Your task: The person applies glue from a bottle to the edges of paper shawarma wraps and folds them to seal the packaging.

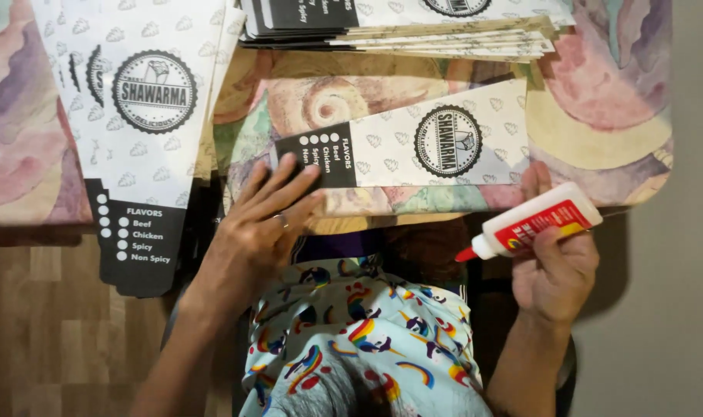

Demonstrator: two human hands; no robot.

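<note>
Item: flat printed paper sleeve, white with a black end panel and a round black emblem, lying lengthwise on the tabletop, which is covered in a swirled pastel cloth. Left hand: laid flat, fingers spread and open, fingertips pressing on the black end of the sleeve at its near-left corner; a ring shows on one finger. Right hand: closed around a white glue bottle with a red label and a red nozzle, its grip wrapped about the bottle's body; the bottle is tilted, nozzle pointing down and left, held just off the near edge of the tabletop, near the sleeve's right end but apart from it. Stack of like sleeves lies to the left, its black ends overhanging the edge; a second stack lies beyond the single sleeve. Patterned garment with rainbow motifs below, between the arms.
</note>
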